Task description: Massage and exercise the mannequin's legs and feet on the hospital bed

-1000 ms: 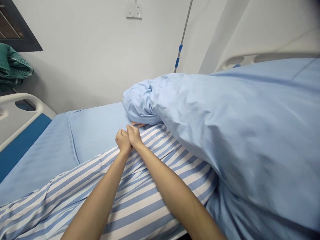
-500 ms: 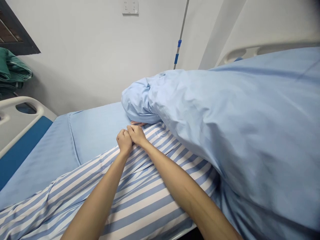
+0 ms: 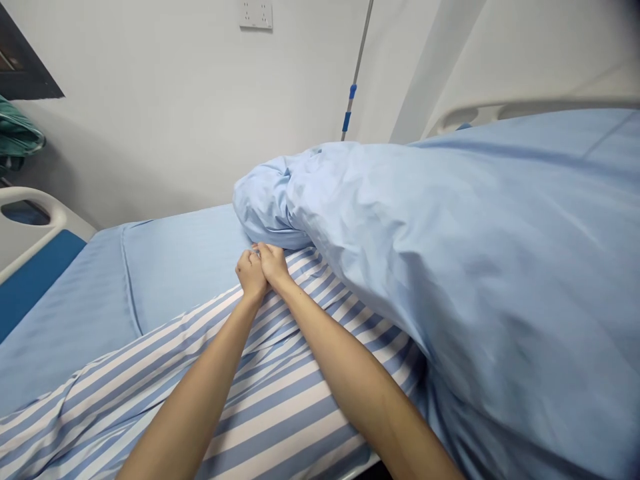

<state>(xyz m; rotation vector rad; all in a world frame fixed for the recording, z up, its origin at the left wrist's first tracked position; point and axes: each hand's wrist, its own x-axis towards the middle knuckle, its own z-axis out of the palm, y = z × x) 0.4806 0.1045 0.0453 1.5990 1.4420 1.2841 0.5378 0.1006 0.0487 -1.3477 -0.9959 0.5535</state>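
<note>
My left hand (image 3: 252, 275) and my right hand (image 3: 273, 263) sit side by side, curled into fists on a blue-and-white striped cloth (image 3: 280, 393). Folds run out from under them, so they appear closed on the cloth. Just above my knuckles, the fingertips of another person's hand (image 3: 255, 247) show, partly hidden by my hands. A bulky light blue duvet (image 3: 400, 267) lies against the cloth's upper edge, to the right of my hands. Whatever lies under the duvet and stripes is hidden.
A light blue bed sheet (image 3: 175, 267) covers the mattress on the left. White bed end panels stand at left (image 3: 30, 220) and far right (image 3: 500, 110). Behind are a metal pole (image 3: 356, 73), a wall socket (image 3: 255, 15) and folded green cloth (image 3: 15, 137).
The view has turned slightly, shifting the room left in the frame. My fists have drawn closer together and now partly cover the other person's fingertips.
</note>
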